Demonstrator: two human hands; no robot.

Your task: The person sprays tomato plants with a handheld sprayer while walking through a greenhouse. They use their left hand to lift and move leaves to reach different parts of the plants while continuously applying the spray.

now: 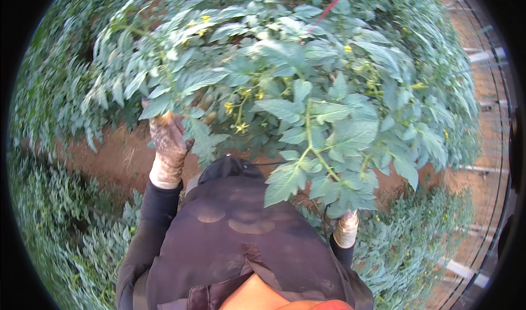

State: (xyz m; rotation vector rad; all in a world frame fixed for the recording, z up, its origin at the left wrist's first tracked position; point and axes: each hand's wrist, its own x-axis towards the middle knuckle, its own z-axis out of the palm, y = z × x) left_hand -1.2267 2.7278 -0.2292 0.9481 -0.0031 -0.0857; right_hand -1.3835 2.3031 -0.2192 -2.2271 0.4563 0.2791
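Observation:
Tomato plants with yellow flowers [229, 107] and broad green leaves spread in front of me. My left hand [168, 135], in a soiled light glove, reaches up among the leaves at the left; foliage covers its fingertips, so any grip is hidden. A leafy tomato shoot [310, 145] leans over my front at the right. Below its leaves, only the wrist and cuff of my gloved right hand [346, 227] show clearly. The leaves hide its fingers, so what they touch cannot be seen.
Bare reddish soil [111, 149] runs between the plant rows. More tomato plants [402, 244] grow behind me on both sides. A red string [333, 5] slants down into the foliage ahead. Dark lines and pale posts [466, 271] stand along the right edge.

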